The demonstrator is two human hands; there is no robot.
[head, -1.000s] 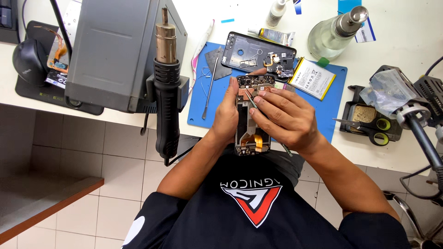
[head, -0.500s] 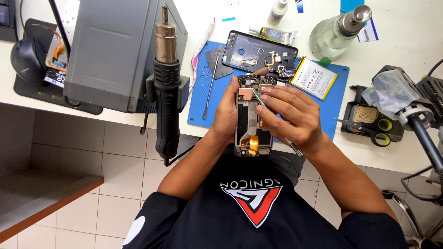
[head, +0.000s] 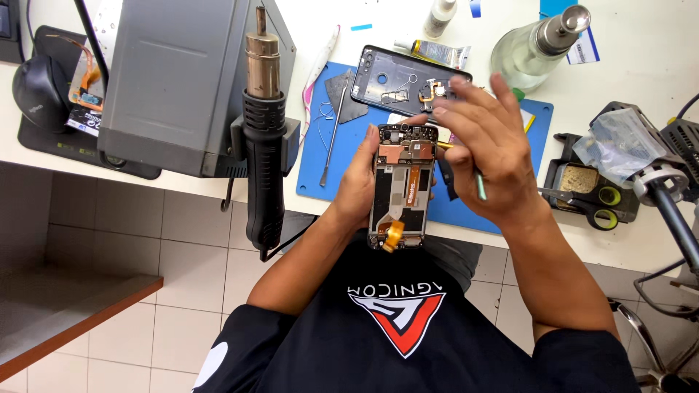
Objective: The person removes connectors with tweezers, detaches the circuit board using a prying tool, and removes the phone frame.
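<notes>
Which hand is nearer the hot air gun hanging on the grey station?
Left. The left hand holds the opened phone just right of the hot air gun; the right hand is farther right, beyond the phone.

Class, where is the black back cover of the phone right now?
In the head view, the back cover lies flat at the far edge of the blue mat, just beyond the right hand.

Matt blue rubbery mat, glossy glass bottle.
</notes>
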